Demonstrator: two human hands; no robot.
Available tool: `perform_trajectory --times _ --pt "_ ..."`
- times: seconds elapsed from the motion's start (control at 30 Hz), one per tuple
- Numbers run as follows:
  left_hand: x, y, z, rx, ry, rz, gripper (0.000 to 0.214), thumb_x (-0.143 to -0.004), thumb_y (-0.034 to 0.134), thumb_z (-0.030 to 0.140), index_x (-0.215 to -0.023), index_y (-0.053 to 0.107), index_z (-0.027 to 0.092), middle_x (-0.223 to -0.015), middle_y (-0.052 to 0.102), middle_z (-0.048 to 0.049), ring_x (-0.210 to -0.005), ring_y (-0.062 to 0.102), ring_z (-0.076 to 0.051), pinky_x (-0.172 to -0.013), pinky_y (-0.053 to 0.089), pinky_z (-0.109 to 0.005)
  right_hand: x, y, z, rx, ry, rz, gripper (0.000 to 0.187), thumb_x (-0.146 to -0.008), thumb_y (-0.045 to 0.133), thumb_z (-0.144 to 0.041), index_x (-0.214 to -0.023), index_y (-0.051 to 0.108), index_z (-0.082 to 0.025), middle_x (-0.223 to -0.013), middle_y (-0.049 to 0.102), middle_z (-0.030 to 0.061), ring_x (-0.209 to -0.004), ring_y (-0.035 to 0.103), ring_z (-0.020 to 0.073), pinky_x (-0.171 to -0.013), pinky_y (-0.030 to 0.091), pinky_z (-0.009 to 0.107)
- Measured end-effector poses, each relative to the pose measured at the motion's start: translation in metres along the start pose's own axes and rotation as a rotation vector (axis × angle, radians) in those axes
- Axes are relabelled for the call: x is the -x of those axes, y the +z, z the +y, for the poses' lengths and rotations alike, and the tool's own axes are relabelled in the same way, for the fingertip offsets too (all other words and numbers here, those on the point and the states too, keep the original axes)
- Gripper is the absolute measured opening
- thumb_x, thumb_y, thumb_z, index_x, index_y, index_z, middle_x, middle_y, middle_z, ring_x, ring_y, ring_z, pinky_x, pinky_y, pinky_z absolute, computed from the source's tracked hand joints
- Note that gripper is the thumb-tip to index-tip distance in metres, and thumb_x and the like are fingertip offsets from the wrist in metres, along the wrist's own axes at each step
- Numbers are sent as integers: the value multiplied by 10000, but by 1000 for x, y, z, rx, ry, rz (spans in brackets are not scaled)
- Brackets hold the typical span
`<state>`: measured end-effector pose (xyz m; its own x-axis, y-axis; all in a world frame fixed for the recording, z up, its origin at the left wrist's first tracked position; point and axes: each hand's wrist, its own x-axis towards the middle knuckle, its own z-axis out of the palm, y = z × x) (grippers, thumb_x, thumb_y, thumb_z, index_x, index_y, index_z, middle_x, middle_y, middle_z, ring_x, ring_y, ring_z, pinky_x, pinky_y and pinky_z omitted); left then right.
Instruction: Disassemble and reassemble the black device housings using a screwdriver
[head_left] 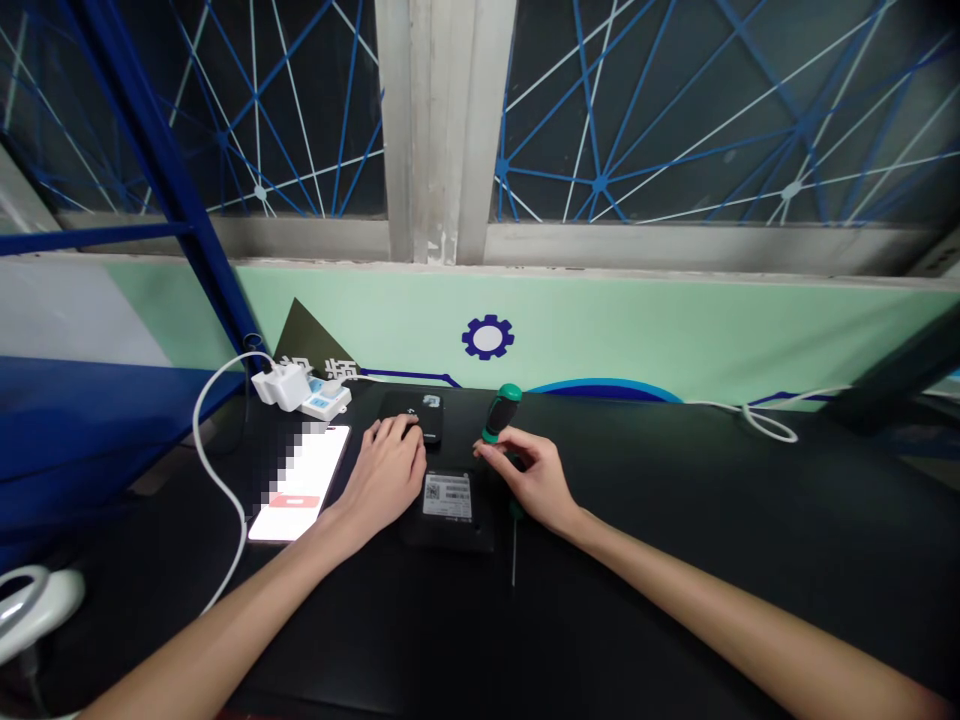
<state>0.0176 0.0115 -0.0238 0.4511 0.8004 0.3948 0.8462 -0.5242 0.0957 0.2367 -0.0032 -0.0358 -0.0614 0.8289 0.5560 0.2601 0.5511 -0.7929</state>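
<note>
My right hand (536, 480) is closed in a pinch around the lower end of a green-and-black screwdriver (502, 412), its handle pointing up. Below that hand a second screwdriver (514, 550) lies on the table, its thin metal shaft toward me and its handle partly hidden. A flat black device with a white printed label (448, 497) lies between my hands. My left hand (390, 465) rests palm down at its left edge, holding nothing, fingers extended and slightly bent. Those fingertips reach onto a small black case (431, 425) behind the device.
A phone with a lit screen (304, 490) lies left of my left hand. White plugs (281, 385) sit in a power strip (326, 400), and a white cable (202, 440) loops down. A white appliance (41, 605) stands at the left edge. Behind the black table (675, 560) rises a green wall.
</note>
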Motion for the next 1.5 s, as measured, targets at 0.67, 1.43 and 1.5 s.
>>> perform_trajectory --times 0.67,1.43,1.5 --pt "-2 1 -1 -1 11 18 223 -995 383 184 -969 605 189 -1257 604 -122 -1194 561 -290 -989 463 -487 1 -1 1 6 -28 -51 217 -936 649 -372 -836 719 -193 -800 741 56 -665 653 187 -642 509 305" --pt "-2 0 -2 -5 22 12 225 -1004 395 194 -955 614 176 -1247 610 -128 -1195 563 -287 -986 462 -482 2 -1 4 25 6 -16 221 -862 748 -374 -719 687 -217 -768 793 43 -729 757 229 -707 551 313" --pt "-2 0 -2 -4 20 13 221 -1004 398 197 -952 612 178 -1246 611 -127 -1194 564 -287 -977 465 -476 2 -1 5 24 2 -21 214 -871 739 -364 -724 689 -217 -777 794 44 -737 758 228 -717 551 313"
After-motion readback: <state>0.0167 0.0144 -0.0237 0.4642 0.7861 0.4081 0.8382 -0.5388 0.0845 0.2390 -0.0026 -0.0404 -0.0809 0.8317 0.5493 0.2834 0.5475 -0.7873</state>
